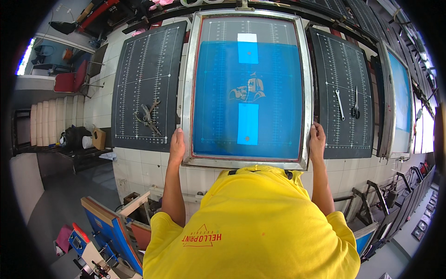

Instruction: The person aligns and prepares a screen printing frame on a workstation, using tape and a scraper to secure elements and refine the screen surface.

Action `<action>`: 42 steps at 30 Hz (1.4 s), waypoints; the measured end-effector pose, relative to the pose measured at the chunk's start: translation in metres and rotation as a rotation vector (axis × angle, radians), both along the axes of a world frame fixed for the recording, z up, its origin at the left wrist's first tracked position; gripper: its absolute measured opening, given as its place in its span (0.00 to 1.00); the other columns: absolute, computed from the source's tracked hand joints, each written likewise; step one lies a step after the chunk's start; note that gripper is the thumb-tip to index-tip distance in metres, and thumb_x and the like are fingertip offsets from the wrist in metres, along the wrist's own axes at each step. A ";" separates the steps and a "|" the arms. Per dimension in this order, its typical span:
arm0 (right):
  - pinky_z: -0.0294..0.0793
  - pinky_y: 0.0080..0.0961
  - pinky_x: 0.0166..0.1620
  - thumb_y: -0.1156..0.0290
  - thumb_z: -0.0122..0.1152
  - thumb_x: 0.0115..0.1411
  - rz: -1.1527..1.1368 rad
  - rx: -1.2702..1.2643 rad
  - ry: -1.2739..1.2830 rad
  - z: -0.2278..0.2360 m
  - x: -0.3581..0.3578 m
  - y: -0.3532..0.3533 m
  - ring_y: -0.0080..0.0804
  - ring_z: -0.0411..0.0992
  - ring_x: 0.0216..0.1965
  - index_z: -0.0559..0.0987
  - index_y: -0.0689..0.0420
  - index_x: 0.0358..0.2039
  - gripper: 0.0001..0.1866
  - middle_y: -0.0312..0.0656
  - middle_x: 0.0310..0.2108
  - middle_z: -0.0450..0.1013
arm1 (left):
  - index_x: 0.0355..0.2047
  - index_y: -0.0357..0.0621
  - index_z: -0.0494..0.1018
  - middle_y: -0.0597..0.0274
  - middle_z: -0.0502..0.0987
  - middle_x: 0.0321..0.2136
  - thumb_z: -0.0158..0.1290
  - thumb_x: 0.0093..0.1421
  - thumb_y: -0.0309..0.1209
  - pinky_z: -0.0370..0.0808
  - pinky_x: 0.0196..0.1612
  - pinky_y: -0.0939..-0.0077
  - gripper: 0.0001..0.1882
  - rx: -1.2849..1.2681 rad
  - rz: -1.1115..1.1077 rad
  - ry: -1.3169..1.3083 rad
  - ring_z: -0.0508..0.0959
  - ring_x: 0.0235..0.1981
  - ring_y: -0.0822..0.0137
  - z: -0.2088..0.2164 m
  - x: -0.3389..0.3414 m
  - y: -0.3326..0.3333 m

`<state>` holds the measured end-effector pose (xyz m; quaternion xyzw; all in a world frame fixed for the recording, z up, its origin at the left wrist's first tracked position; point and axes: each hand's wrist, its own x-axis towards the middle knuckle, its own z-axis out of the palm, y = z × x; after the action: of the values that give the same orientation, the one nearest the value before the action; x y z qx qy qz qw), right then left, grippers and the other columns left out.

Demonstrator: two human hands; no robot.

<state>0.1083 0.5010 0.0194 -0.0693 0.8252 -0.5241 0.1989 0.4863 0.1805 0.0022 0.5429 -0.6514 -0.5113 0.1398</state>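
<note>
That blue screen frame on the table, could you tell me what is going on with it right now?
A person in a yellow shirt grips the metal-framed blue printing screen by its near corners, the left hand on one side and the right hand on the other. The screen lies flat over a dark gridded board. The board to the left carries pliers; the board to the right carries a wrench and scissors.

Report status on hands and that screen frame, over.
Left hand gripping the screen frame at its near left corner. Right hand gripping the near right corner. Frame lies flat over the centre platen. Pliers and wrench sit on side platens, clear.
</note>
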 end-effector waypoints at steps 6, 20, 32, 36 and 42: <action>0.66 0.19 0.36 0.65 0.52 0.65 0.021 0.071 0.036 0.005 -0.001 -0.002 0.20 0.65 0.30 0.75 0.63 0.47 0.16 0.36 0.28 0.72 | 0.57 0.27 0.63 0.43 0.67 0.56 0.36 0.69 0.49 0.57 0.63 0.70 0.32 -0.019 0.078 -0.029 0.65 0.60 0.54 0.000 -0.001 0.004; 0.70 0.22 0.38 0.66 0.51 0.65 0.125 0.223 0.165 0.014 -0.017 0.004 0.27 0.72 0.31 0.76 0.64 0.46 0.16 0.45 0.31 0.77 | 0.59 0.28 0.62 0.43 0.65 0.59 0.37 0.69 0.50 0.55 0.64 0.69 0.34 0.017 0.042 -0.045 0.62 0.62 0.53 0.006 -0.005 0.003; 0.70 0.40 0.47 0.66 0.56 0.61 0.111 0.741 0.854 0.021 -0.124 0.009 0.49 0.70 0.44 0.76 0.60 0.44 0.14 0.48 0.41 0.73 | 0.48 0.26 0.68 0.44 0.75 0.43 0.34 0.70 0.44 0.65 0.53 0.68 0.28 -0.090 0.041 -0.028 0.72 0.46 0.54 0.028 -0.022 0.009; 0.68 0.40 0.48 0.65 0.58 0.60 0.095 0.781 0.807 0.010 -0.148 0.012 0.48 0.69 0.44 0.76 0.59 0.43 0.14 0.48 0.40 0.71 | 0.48 0.26 0.68 0.43 0.75 0.43 0.34 0.69 0.43 0.65 0.53 0.67 0.27 -0.075 0.042 -0.042 0.72 0.47 0.53 0.028 -0.020 0.007; 0.68 0.41 0.43 0.69 0.61 0.57 0.130 0.705 0.667 0.001 -0.177 0.024 0.49 0.70 0.39 0.75 0.61 0.36 0.10 0.49 0.34 0.72 | 0.51 0.29 0.68 0.40 0.75 0.44 0.35 0.68 0.38 0.67 0.53 0.67 0.24 -0.172 -0.071 -0.119 0.74 0.47 0.50 0.026 -0.022 -0.007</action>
<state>-0.0686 0.5255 0.0205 -0.2133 0.9651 -0.1484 -0.0325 0.4646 0.1738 0.0282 0.5350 -0.7188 -0.4248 0.1288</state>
